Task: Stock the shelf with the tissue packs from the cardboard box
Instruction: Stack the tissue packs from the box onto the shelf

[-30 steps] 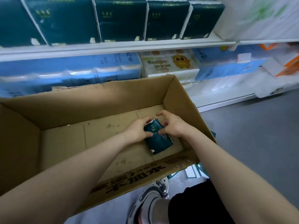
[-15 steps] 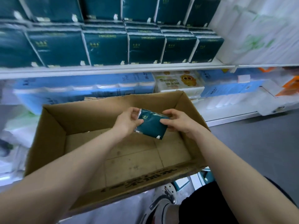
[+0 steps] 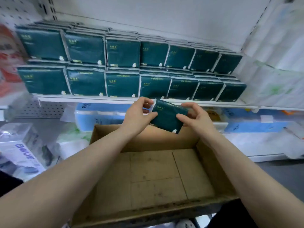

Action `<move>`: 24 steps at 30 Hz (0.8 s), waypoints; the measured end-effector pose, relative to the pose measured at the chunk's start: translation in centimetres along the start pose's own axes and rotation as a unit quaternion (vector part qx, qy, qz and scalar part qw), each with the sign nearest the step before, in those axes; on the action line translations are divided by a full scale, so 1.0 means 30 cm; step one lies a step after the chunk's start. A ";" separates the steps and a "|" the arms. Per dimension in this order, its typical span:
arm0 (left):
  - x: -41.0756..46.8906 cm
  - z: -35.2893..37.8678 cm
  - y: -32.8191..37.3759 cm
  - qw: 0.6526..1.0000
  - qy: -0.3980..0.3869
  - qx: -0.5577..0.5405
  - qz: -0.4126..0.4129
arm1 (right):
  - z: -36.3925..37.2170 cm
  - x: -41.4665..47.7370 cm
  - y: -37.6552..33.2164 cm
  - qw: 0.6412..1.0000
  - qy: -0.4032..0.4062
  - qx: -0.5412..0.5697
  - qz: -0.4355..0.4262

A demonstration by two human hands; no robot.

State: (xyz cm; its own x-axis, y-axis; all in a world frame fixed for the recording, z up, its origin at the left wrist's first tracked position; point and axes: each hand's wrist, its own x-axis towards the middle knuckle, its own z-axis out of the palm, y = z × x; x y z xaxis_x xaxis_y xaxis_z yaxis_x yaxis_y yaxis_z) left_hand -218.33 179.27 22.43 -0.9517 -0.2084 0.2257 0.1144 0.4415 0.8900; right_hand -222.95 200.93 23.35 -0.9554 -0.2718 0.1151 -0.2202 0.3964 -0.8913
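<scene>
I hold one dark green tissue pack [image 3: 166,116] in the air above the far wall of the cardboard box [image 3: 212,163], just below the white shelf edge [image 3: 85,98]. My left hand [image 3: 137,116] grips its left end and my right hand [image 3: 195,118] pinches its right side. The pack is tilted, its right end higher. On the shelf stand two stacked rows of the same green packs [image 3: 122,83]. Nothing lies on the bare box floor.
Blue-wrapped tissue bundles [image 3: 98,115] lie on the lower shelf behind the box. White paper-roll packs [image 3: 276,83] fill the right side. Plastic-wrapped goods [image 3: 21,150] sit at the lower left. Grey floor [image 3: 283,175] is at the right.
Both hands lifted the green pack off the box floor and up to just under the shelf edge. My view tilted upward, showing both rows of packs.
</scene>
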 end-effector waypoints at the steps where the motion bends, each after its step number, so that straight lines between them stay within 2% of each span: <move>1: 0.012 -0.032 0.026 1.000 0.018 -0.003 0.017 | 0.004 0.016 -0.049 1.000 0.007 -0.003 -0.015; 5: 0.085 -0.145 0.106 0.996 0.070 -0.021 0.049 | 0.022 0.126 -0.224 0.998 0.029 -0.002 -0.063; 11: 0.228 -0.228 0.164 0.994 0.074 -0.031 0.072 | 0.020 0.347 -0.377 0.992 0.071 -0.014 -0.103; 24: 0.455 -0.168 0.134 0.997 0.039 0.049 0.044 | 0.058 0.636 -0.350 0.973 0.117 -0.102 -0.170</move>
State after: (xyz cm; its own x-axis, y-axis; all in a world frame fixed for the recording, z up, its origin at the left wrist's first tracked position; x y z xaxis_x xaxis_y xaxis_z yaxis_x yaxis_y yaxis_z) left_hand -229.43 173.80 31.10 -0.9140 -0.2307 0.3338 0.1637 0.5432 0.8235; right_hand -238.53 190.06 34.13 -0.8342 -0.2189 0.5061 -0.5425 0.4904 -0.6821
